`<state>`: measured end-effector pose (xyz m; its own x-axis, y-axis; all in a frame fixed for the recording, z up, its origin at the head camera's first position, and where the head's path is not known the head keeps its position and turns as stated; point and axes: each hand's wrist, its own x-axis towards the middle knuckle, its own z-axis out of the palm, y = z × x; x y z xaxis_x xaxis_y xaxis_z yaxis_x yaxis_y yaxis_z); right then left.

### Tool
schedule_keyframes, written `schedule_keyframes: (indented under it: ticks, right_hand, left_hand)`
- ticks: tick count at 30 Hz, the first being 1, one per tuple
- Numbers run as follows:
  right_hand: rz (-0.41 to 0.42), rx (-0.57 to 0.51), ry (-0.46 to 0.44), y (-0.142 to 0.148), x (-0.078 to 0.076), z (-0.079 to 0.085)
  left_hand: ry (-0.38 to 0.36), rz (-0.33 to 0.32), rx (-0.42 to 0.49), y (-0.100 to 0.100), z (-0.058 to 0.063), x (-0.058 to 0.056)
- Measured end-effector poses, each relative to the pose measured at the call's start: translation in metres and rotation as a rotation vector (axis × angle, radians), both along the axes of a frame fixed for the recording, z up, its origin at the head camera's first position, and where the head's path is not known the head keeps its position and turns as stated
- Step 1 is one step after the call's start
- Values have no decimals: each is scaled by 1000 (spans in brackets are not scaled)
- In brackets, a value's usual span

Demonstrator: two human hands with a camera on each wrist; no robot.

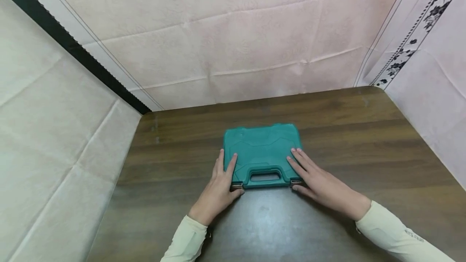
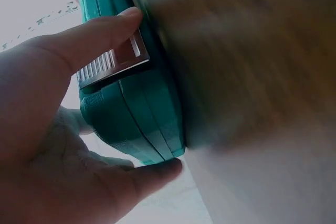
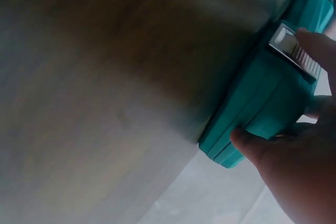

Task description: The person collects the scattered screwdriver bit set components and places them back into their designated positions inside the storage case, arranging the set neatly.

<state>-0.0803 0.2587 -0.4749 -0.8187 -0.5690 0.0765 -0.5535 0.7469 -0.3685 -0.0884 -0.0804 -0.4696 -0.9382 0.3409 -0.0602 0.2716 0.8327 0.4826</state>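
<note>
A teal plastic carrying case [image 1: 265, 148] lies closed on the wooden table, its handle toward the person. At its front left corner the left hand [image 1: 216, 193] holds on, one finger on the lid and others along the left side. The left thumb rests on a metal latch [image 2: 113, 64] in the left wrist view. Around the front right corner is the right hand [image 1: 320, 185], with fingertips on the lid and its thumb at the second latch [image 3: 295, 51]. One right finger presses the case's side in the right wrist view. The contents are hidden.
The brown wood-grain table [image 1: 174, 148] extends around the case. Pale creased cloth [image 1: 247, 39] hangs behind its far edge, with more cloth at both sides. A dark strip [image 1: 73, 45] runs down the cloth at left, and a floral border [image 1: 411, 43] at right.
</note>
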Motion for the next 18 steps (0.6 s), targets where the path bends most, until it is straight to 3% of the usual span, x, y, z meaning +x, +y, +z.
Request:
schedule_keyframes:
  ticks: [5, 10, 18]
  right_hand:
    - [-58, -55, -82, -3, -3, 1]
    - [-137, -84, -43, -6, -10, 2]
    - [-257, -87, 22, -3, -27, 13]
  left_hand:
    - [11, 40, 26, -3, 4, 0]
    - [53, 102, 57, -5, 11, -4]
    - [326, 209, -128, -16, 24, -26]
